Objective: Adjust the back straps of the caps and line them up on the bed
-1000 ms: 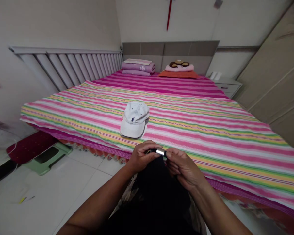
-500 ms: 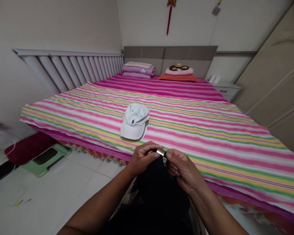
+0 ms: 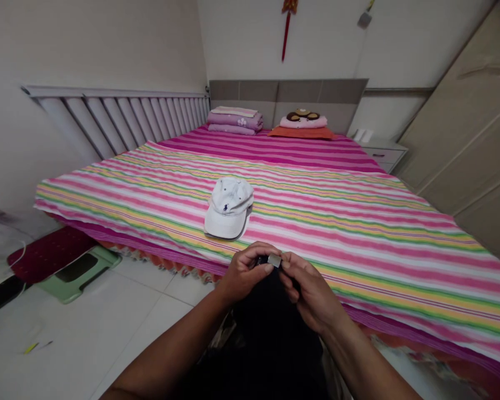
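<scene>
Small metal sleeve: light, rigid, probably slippery; best taken by its edges, pinched between closed left hand and right hand.

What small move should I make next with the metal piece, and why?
Probably keep the metal piece pinched in the left hand and turn it slightly with the right hand: both hands meet on it, and it sits against a dark object whose join with it is hidden.

Striped bed, radiator, wardrobe, tiled floor
</scene>
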`<state>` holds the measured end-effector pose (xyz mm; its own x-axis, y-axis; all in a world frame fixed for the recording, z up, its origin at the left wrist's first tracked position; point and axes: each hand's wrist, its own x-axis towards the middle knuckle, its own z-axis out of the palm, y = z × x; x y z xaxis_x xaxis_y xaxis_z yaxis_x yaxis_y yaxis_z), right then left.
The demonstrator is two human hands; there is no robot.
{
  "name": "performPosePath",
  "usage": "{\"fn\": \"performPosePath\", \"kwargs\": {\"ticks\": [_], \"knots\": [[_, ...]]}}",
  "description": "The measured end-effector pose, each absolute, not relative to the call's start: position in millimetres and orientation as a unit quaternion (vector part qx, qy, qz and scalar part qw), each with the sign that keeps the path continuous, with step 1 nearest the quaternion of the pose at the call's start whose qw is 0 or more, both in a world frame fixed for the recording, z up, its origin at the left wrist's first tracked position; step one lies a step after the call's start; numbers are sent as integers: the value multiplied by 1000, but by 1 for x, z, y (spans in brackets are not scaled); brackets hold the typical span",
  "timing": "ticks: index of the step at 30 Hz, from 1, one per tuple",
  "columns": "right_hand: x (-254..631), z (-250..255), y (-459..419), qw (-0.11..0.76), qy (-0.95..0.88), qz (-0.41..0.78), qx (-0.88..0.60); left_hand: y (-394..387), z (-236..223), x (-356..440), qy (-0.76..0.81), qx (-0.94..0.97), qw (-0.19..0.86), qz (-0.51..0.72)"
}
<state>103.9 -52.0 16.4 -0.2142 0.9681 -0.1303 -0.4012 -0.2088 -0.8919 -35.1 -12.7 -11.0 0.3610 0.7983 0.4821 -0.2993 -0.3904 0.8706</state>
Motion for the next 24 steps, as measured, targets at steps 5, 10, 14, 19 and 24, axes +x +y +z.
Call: {"fn": "performPosePath", "kwargs": {"ticks": [5,10,14,19,24], "knots": [[107,17,-51,507,-359,700,-352,-14,-9,-34,187,642,525,526],[110,14,-49,504,-361,713,-328,-14,-7,-35,198,657,511,517],[108,14,-49,504,-379,691,-354,-13,-9,-36,204,652,520,512],[111,17,-50,503,-399,680,-354,-13,-12,-36,209,644,524,517],[115,14,-49,482,-393,678,-391,-15,-8,-35,218,636,538,508]]}}
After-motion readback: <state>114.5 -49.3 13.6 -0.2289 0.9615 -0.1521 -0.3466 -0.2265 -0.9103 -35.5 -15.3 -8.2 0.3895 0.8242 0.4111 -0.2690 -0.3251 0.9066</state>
